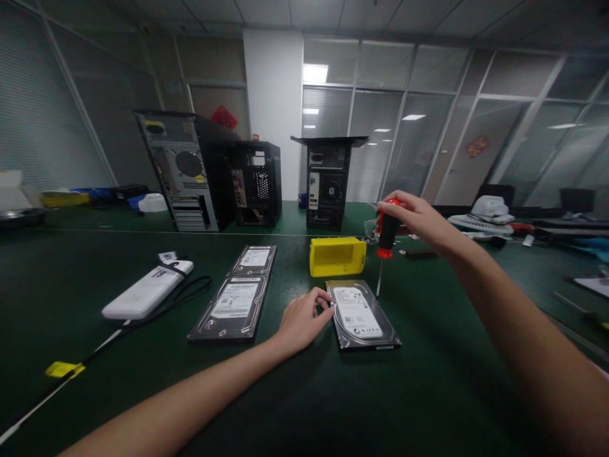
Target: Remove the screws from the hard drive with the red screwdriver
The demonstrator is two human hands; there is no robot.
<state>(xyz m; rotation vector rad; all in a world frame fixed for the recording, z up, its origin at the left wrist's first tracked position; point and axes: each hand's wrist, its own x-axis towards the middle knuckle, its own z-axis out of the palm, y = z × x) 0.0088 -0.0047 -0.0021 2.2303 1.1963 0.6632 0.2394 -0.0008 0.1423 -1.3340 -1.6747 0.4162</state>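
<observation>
White drive label (356,312): print unreadable | right hand (415,214): gripping screwdriver (389,233) | left hand (303,322): near-pinched, hold unclear

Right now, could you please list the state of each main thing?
Red-and-black screwdriver: tip down, gripped by right hand
Rectangular silver hard drive: flat, label up, left hand at edge
Two silver metal hard drives: flat, end to end, labels up
Yellow plastic box: open toward viewer
White oblong device: lying flat
Three black computer cases: upright
</observation>
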